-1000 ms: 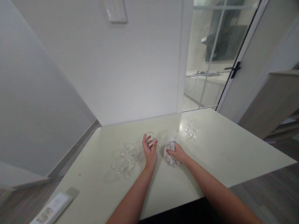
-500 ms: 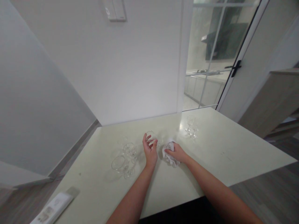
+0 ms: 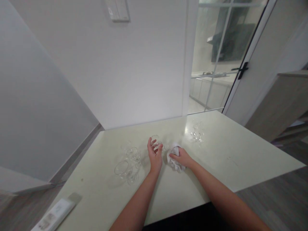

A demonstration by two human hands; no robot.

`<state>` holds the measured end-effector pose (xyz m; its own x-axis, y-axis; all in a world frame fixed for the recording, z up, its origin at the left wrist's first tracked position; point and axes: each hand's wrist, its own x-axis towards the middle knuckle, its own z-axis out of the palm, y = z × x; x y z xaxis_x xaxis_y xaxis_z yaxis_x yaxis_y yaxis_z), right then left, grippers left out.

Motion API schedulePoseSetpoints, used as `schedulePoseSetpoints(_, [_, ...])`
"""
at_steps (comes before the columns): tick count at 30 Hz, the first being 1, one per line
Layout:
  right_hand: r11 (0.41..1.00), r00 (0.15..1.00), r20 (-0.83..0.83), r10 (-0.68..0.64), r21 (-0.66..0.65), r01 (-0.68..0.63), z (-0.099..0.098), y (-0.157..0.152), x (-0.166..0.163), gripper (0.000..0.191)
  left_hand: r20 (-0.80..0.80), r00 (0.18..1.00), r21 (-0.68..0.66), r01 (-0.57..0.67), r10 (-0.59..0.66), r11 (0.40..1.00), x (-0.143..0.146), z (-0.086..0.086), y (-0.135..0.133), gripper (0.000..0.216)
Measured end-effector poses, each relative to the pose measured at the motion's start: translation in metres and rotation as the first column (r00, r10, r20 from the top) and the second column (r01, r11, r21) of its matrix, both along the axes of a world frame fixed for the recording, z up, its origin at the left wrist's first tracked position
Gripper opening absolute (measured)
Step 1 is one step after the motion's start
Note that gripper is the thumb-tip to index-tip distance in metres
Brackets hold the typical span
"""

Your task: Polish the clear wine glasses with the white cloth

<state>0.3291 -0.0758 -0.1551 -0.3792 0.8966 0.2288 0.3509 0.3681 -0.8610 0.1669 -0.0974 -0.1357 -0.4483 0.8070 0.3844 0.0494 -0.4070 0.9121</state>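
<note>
My left hand [image 3: 154, 157] is curled around a small clear stemmed glass [image 3: 157, 141], held above the pale table [image 3: 216, 166]. Close on its right, my right hand [image 3: 181, 157] grips a crumpled white cloth [image 3: 173, 162], and the cloth hangs against the table top. The two hands are almost touching at the middle of the table.
Several clear stemmed glasses [image 3: 127, 163] stand in a group left of my left hand. More small glasses [image 3: 197, 133] stand at the back right. A white box [image 3: 54, 214] lies at the near left edge. A wall runs behind the table, and a glass door [image 3: 223, 54] stands to the right.
My right hand with the cloth has shifted slightly left, closer to the glass. My left hand has stayed nearly still.
</note>
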Motion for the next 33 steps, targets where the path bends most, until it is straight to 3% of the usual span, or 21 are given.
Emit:
schedulePoseSetpoints(5, [1.000,0.992,-0.124,-0.009,0.020,0.011,0.003,-0.002,-0.001,0.040,-0.029,1.000,0.002,-0.011,0.011,1.000,0.001,0.001,-0.002,0.069])
schedulePoseSetpoints(12, [0.980,0.998,0.061,0.002,0.200,-0.014,0.004,0.001,0.000,0.030,-0.034,0.999,0.001,-0.004,0.004,1.000,0.001,0.001,-0.002,0.069])
schedulePoseSetpoints(19, [0.991,0.996,0.073,0.051,0.121,-0.060,0.003,-0.002,0.000,0.013,-0.036,0.999,-0.003,-0.018,0.018,1.000,0.002,0.002,-0.003,0.069])
schedulePoseSetpoints(24, [0.994,0.999,-0.036,-0.032,0.102,0.035,0.002,-0.003,-0.001,0.047,-0.041,0.999,0.007,-0.006,0.006,1.000,0.004,0.001,-0.004,0.069])
schedulePoseSetpoints(26, [0.994,0.996,-0.072,-0.055,0.089,0.062,0.002,-0.003,-0.001,0.053,-0.042,0.999,0.011,-0.007,0.008,1.000,0.004,0.001,-0.003,0.069])
schedulePoseSetpoints(28, [0.996,0.997,-0.081,0.000,0.091,0.007,0.004,-0.004,0.000,0.049,-0.043,0.999,0.012,-0.015,0.016,1.000,0.004,0.000,-0.003,0.069])
schedulePoseSetpoints(31, [0.980,0.980,-0.075,0.184,0.096,-0.176,0.010,-0.007,0.001,0.026,-0.040,0.999,0.005,-0.030,0.030,1.000,0.003,0.001,-0.003,0.070])
schedulePoseSetpoints(33, [0.967,0.966,-0.076,0.247,0.081,-0.241,0.013,-0.008,0.002,0.030,-0.038,0.999,0.001,-0.036,0.036,0.999,0.003,0.002,-0.004,0.070])
